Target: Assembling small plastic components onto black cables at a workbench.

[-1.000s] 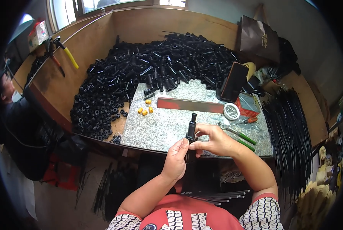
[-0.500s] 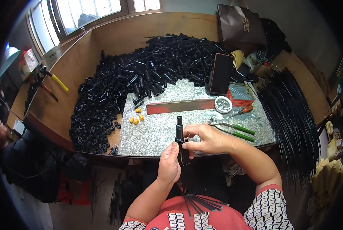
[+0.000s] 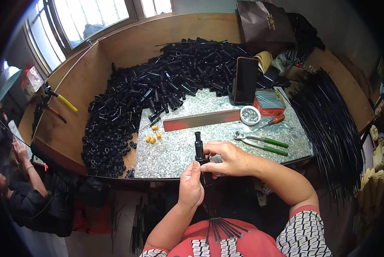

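A black stepped tube-shaped piece [image 3: 199, 145] stands nearly upright above the table's front edge. My left hand [image 3: 191, 184] is closed round its lower end, with the thumb pressed against it. From the right, my right hand [image 3: 227, 158] pinches at the same piece just above the left thumb; its fingertips are partly hidden behind it. Thin black rods [image 3: 220, 229] hang below my hands and fan out over my lap. Whether they join the tube piece is hard to make out.
A heap of black tube pieces [image 3: 157, 81] covers the speckled board's far and left sides. Nearby are yellow bits [image 3: 153, 135], a flat metal bar [image 3: 200, 120], a white dish [image 3: 250, 115], green-handled pliers [image 3: 265, 144], a phone [image 3: 245, 81], black rods [image 3: 329, 132] and a co-worker's arm [image 3: 33, 173].
The whole view has shifted slightly. Both my hands keep their hold, and the tube piece leans a little more to the left. A co-worker's forearm has come up at far left.
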A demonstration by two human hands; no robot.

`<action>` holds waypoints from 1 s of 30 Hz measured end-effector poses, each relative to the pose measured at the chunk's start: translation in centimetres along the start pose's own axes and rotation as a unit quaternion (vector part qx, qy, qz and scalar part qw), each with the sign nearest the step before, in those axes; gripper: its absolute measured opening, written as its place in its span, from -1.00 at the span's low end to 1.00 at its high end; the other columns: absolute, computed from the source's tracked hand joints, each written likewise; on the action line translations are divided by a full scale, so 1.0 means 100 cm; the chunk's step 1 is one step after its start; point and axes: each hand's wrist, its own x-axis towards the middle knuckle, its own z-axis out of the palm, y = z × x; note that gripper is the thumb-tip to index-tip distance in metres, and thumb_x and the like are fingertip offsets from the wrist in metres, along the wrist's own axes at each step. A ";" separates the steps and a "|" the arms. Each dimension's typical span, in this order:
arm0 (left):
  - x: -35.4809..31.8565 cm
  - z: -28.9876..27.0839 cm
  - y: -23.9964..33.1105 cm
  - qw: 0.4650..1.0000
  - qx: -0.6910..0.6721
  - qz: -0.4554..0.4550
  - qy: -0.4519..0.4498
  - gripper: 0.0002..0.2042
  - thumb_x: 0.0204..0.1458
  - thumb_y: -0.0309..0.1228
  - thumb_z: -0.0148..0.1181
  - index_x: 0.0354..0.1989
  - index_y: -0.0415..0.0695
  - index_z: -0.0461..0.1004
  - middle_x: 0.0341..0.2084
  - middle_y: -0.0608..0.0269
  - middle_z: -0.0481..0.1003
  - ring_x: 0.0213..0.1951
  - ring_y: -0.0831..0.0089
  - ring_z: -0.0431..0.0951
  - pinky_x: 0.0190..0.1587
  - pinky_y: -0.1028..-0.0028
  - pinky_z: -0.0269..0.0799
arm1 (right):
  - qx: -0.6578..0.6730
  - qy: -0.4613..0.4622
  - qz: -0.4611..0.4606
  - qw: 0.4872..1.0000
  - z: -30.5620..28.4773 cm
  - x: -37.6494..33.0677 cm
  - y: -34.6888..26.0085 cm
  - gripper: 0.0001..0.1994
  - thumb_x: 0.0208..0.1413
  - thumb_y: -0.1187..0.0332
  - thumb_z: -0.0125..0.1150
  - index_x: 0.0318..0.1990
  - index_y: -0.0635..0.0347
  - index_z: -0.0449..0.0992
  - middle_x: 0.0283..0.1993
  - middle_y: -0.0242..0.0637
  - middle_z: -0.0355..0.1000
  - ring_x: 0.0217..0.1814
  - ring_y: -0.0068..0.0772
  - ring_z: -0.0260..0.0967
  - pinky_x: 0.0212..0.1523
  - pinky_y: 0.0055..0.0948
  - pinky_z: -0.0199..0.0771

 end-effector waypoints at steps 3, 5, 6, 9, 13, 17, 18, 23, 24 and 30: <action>-0.001 0.002 0.003 1.000 -0.004 0.002 0.016 -0.68 0.30 -0.24 -0.19 -0.09 -0.25 0.39 -0.25 0.21 0.47 -0.26 0.49 0.45 -0.23 0.46 0.39 | 0.018 -0.002 0.026 1.000 0.001 0.001 0.000 -0.71 0.00 0.28 0.23 -0.22 0.32 0.46 -0.31 -0.16 0.38 -0.26 -0.22 0.36 -0.17 -0.32 0.37; -0.001 0.002 0.002 1.000 -0.012 -0.004 0.015 -0.68 0.30 -0.25 -0.19 -0.09 -0.25 0.39 -0.24 0.21 0.46 -0.26 0.49 0.45 -0.23 0.46 0.39 | 0.027 0.000 0.027 0.999 0.003 0.001 0.006 -0.71 -0.01 0.27 0.23 -0.23 0.31 0.46 -0.31 -0.16 0.38 -0.26 -0.22 0.36 -0.17 -0.32 0.37; -0.001 0.002 0.002 1.000 -0.021 -0.010 0.014 -0.68 0.30 -0.25 -0.19 -0.09 -0.26 0.39 -0.23 0.22 0.46 -0.26 0.49 0.45 -0.23 0.46 0.39 | 0.016 0.004 0.014 1.000 0.004 0.001 0.009 -0.71 -0.02 0.27 0.24 -0.23 0.31 0.46 -0.32 -0.17 0.38 -0.25 -0.22 0.36 -0.17 -0.32 0.37; 0.000 0.005 0.002 1.000 -0.012 -0.010 0.015 -0.67 0.30 -0.24 -0.19 -0.08 -0.26 0.39 -0.24 0.22 0.46 -0.28 0.49 0.45 -0.23 0.46 0.38 | 0.018 0.011 0.007 1.000 0.003 0.000 0.013 -0.71 -0.03 0.27 0.25 -0.22 0.30 0.46 -0.32 -0.17 0.40 -0.22 -0.23 0.38 -0.15 -0.33 0.38; 0.000 0.002 0.001 1.000 -0.005 -0.008 -0.013 -0.66 0.30 -0.24 -0.19 -0.08 -0.27 0.39 -0.26 0.22 0.45 -0.30 0.49 0.44 -0.23 0.46 0.37 | 0.090 -0.034 0.067 0.993 -0.006 0.001 0.004 -0.74 -0.03 0.29 0.23 -0.25 0.29 0.46 -0.28 -0.19 0.43 -0.19 -0.27 0.41 -0.10 -0.34 0.38; 0.001 0.006 0.002 1.000 0.008 -0.015 -0.013 -0.65 0.29 -0.22 -0.19 -0.08 -0.27 0.39 -0.28 0.23 0.45 -0.33 0.49 0.43 -0.23 0.46 0.37 | 0.166 -0.061 0.123 0.977 -0.010 0.002 0.002 -0.76 -0.02 0.30 0.24 -0.29 0.29 0.45 -0.29 -0.22 0.44 -0.24 -0.31 0.41 -0.08 -0.33 0.38; 0.001 0.007 0.002 1.000 0.007 -0.018 -0.011 -0.65 0.29 -0.22 -0.19 -0.08 -0.27 0.39 -0.28 0.23 0.45 -0.34 0.49 0.43 -0.24 0.46 0.37 | 0.141 -0.055 0.091 0.984 -0.009 0.003 0.010 -0.76 -0.02 0.30 0.24 -0.30 0.29 0.44 -0.32 -0.23 0.44 -0.26 -0.32 0.41 -0.08 -0.33 0.38; 0.000 0.006 0.002 1.000 0.015 -0.017 -0.008 -0.65 0.29 -0.21 -0.19 -0.10 -0.27 0.39 -0.32 0.23 0.45 -0.34 0.48 0.44 -0.24 0.46 0.38 | 0.125 -0.049 0.059 0.989 -0.008 0.004 0.010 -0.76 -0.03 0.29 0.26 -0.32 0.29 0.44 -0.38 -0.24 0.43 -0.27 -0.35 0.40 -0.10 -0.34 0.39; 0.000 0.006 0.002 1.000 0.014 -0.021 -0.007 -0.65 0.29 -0.21 -0.19 -0.11 -0.27 0.39 -0.33 0.23 0.45 -0.34 0.48 0.45 -0.24 0.46 0.38 | 0.113 -0.046 0.055 0.991 -0.010 0.004 0.010 -0.76 -0.04 0.29 0.27 -0.33 0.29 0.45 -0.37 -0.25 0.43 -0.26 -0.34 0.40 -0.10 -0.34 0.39; -0.001 0.005 0.001 0.999 0.022 -0.028 -0.016 -0.66 0.29 -0.21 -0.19 -0.11 -0.26 0.38 -0.32 0.22 0.45 -0.32 0.47 0.46 -0.22 0.45 0.40 | 0.114 -0.045 0.048 0.991 -0.010 0.004 0.015 -0.74 -0.05 0.26 0.30 -0.34 0.27 0.46 -0.36 -0.25 0.43 -0.25 -0.33 0.40 -0.13 -0.34 0.39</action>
